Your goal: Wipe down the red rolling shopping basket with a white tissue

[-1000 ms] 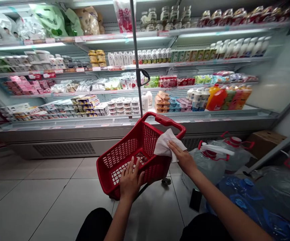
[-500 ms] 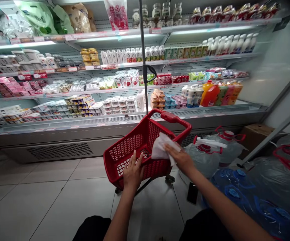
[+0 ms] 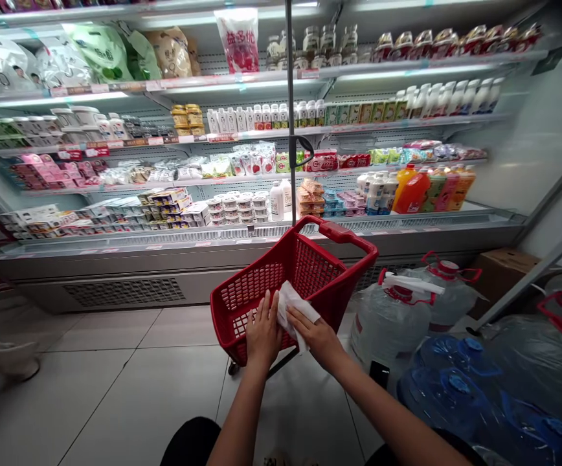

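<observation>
A red plastic shopping cart (image 3: 329, 285) stands tilted in view before me, its basket made of open lattice. My left hand (image 3: 263, 333) rests on the near rim of the basket with its fingers stretched out and nothing held. Just to its right, my right hand (image 3: 313, 330) presses a white cloth (image 3: 291, 304) against the same near rim. The cloth drapes over the edge and partly covers the rim. My two hands are close together, with the cloth between them.
Behind the cart runs a refrigerated display (image 3: 203, 259) with shelved dairy and drinks. Large water bottles (image 3: 390, 320) stand at the right, with a phone (image 3: 379, 373) on the floor beside them. A cardboard box (image 3: 504, 272) is behind. At the far left shows a person's foot (image 3: 21, 362).
My right hand and the cloth have slid left and down along the rim, toward my left hand. The view has shifted slightly, and a person's foot has appeared at the left.
</observation>
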The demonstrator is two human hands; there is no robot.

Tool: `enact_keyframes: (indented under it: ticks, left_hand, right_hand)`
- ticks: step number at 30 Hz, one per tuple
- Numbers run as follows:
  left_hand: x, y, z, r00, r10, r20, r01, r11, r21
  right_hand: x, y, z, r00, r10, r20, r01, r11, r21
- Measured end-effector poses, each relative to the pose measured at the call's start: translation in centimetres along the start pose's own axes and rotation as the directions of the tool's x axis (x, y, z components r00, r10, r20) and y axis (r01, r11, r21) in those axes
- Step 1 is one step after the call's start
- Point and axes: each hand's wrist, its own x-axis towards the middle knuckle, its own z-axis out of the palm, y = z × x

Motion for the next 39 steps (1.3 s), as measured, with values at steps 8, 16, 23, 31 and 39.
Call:
enact_keyframes:
  ticks: [8,16,23,31,39]
  left_hand:
    - [-0.5,-0.5,0.5,0.996,0.069,-0.058,-0.07,0.997,-0.019]
    - [-0.4,0.8,0.3,0.995,0.078,-0.065,-0.081,0.996,-0.034]
    - [-0.9,0.0,0.5,0.996,0.068,-0.055,-0.07,0.997,-0.028]
    - [-1.0,1.1,0.9,0.999,0.014,-0.048,-0.016,0.999,-0.049]
    - [-0.2,1.0,0.7,0.994,0.094,-0.055,-0.099,0.989,-0.11]
  right_hand:
    - [-2.1,12.7,-7.4,0.978,0.182,-0.099,-0.198,0.96,-0.199]
    - [-0.2,4.1,-2.5,0.975,0.218,-0.039,-0.22,0.972,-0.082]
    - [-0.8,4.5,-2.9,0.998,0.055,-0.043,-0.058,0.996,-0.07]
    - [-2.2,10.2,-6.8,0.932,0.328,-0.153,-0.347,0.93,-0.122]
    - [0.2,-1.3,0.7,0.999,0.042,-0.023,-0.041,0.999,0.011]
